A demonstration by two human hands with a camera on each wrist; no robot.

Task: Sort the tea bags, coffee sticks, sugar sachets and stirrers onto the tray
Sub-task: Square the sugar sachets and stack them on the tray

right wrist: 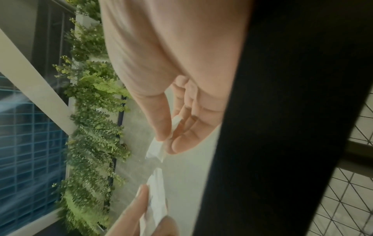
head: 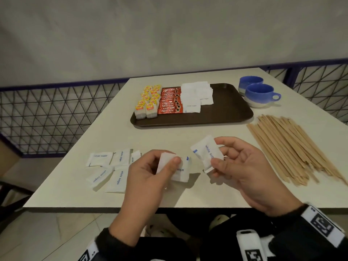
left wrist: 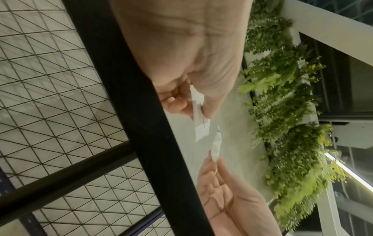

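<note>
Our left hand (head: 150,172) pinches a small stack of white sugar packets (head: 175,169) between thumb and curled fingers, just above the near part of the table (head: 188,132). Our right hand (head: 243,166) pinches one more sugar sachet (head: 207,153) the same way, close beside the stack but not touching it. Five loose sachets (head: 111,166) lie on the table left of our hands. The brown tray (head: 226,112) sits farther back (its right part is bare). On it, from left to right, are yellow tea bags (head: 147,101), red coffee sticks (head: 170,100) and white sugar (head: 197,96). The wooden stirrers (head: 288,147) lie in a pile on the table at the right. Two blue cups (head: 258,91) stand just behind them.
</note>
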